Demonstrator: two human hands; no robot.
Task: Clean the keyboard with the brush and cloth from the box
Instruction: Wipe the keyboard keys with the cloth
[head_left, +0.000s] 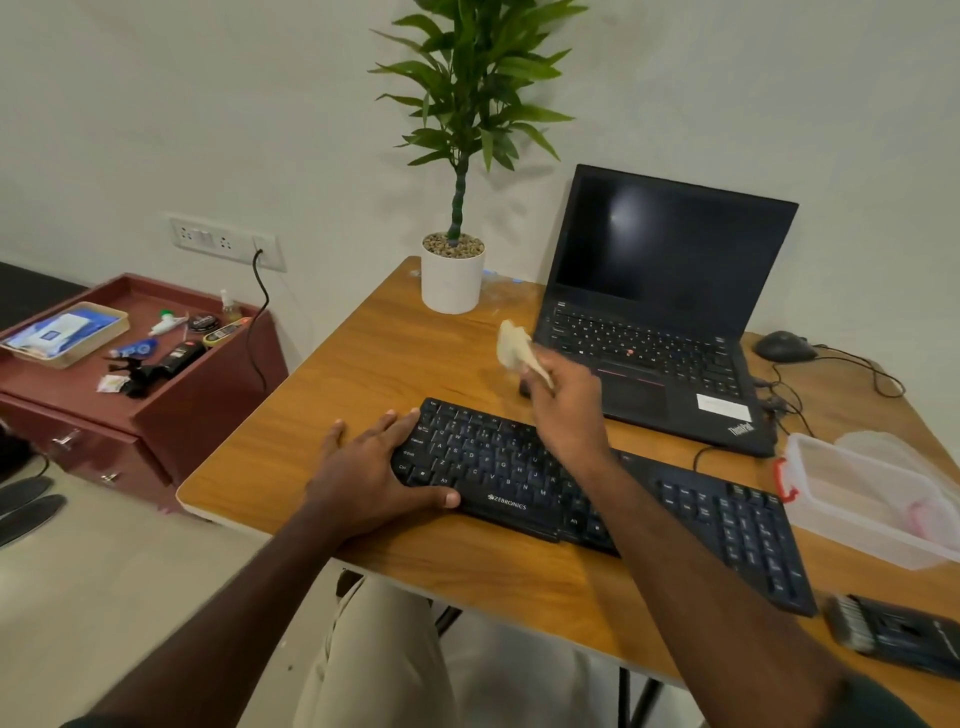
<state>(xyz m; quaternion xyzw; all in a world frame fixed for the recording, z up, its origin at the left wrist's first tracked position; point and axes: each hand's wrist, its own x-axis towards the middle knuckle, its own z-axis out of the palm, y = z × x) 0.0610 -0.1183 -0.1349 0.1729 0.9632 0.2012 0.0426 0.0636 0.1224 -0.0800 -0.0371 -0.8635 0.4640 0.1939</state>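
1. The desk (363, 364) carries everything; a laptop (660, 312) stands open at the back right, a potted plant (453, 275) beside it
2. The keyboard (597, 499) lies slantwise along the near edge, its left end under the left hand (363, 467), its right end running towards the box (872, 499)
3. The box sits open at the right edge, clear plastic, just beside the keyboard; what lies inside is too faint to tell
4. The brush (893, 636) lies unused at the near right corner, well apart from both hands
5. The left hand is flat and spread, palm pressing the keyboard's left end; it grips nothing, only steadies
6. The right hand (566, 410) is closed, pinching the cloth (519, 351), which is raised above the top key row
7. The step looks like wiping; to do it well, keep the left palm firm so the keyboard cannot slide; bunch the cloth into a pad; draw it along each row lightly so no key catches; stay off the laptop
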